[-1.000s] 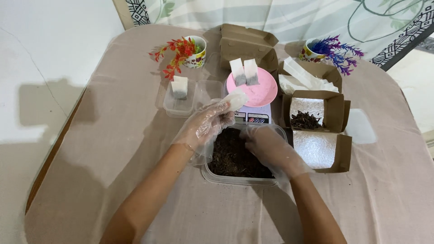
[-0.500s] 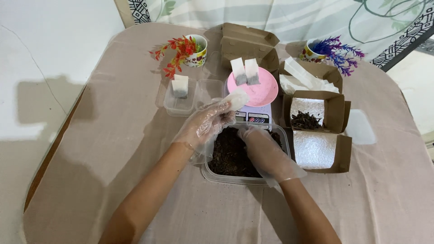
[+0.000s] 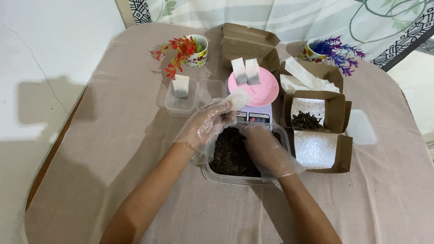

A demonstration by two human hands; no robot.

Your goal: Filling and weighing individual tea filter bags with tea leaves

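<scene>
At bench centre, clear tub (image 3: 212, 169) of dark loose tea; right hand (image 3: 266, 149) digs in it, fingers pinched together. Left hand (image 3: 205, 124) at 10 o'clock of the tub, fingers clamped on white paper sachet (image 3: 237, 98). Pink dish (image 3: 260, 90) at 12, open brown foil-lined box (image 3: 337, 113) at 2.

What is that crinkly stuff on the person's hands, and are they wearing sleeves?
Both hands wear thin, see-through plastic gloves. The glove on the left hand is loose and wrinkly, with a baggy cuff that ends at the wrist. The right hand has the same kind of clear, crumpled glove. Above the gloves, both forearms are bare: no sleeves, watch or bracelets show.
</scene>
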